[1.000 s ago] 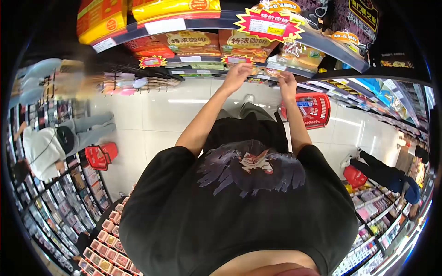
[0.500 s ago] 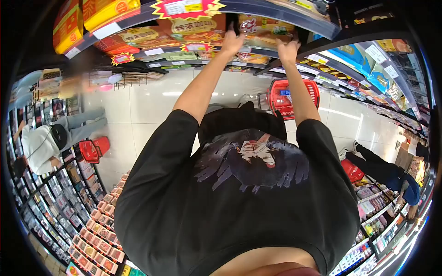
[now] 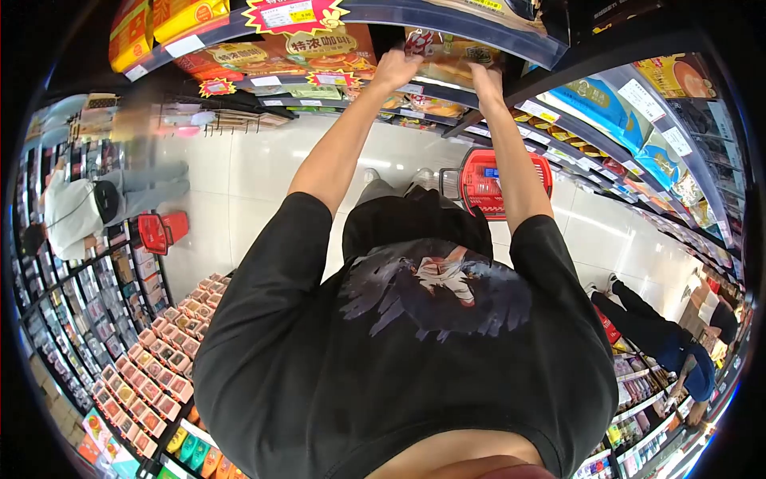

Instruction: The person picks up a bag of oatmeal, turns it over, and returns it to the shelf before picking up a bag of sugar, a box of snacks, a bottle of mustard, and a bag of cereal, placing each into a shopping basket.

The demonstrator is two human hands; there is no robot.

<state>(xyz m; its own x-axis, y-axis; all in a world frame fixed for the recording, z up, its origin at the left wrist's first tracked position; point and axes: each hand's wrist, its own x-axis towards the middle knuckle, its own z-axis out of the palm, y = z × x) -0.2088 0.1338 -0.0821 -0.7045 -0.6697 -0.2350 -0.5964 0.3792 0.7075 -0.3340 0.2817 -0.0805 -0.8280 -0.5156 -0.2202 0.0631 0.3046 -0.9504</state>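
My left hand (image 3: 396,70) is at the left end of a brown food package (image 3: 451,57) with red and white print, on a shelf below the top one. Its fingers are curled against that end. At the package's right end is my right hand (image 3: 486,81), fingers bent around the edge. The package lies between both hands; its exact contents are too small to make out. To its left stand brown and orange boxes (image 3: 323,48) with yellow labels. The shelf above partly hides the package's back.
A red shopping basket (image 3: 482,206) stands on the floor by my feet. Blue bags (image 3: 589,97) fill shelves at right. A person with a red basket (image 3: 163,231) is at left, another person (image 3: 678,343) at right. Small boxed goods (image 3: 152,375) stand in rows at lower left.
My fingers, more spread before, are now bent closer in on the package's two ends. The view has shifted slightly, and my feet and more of the red basket show.
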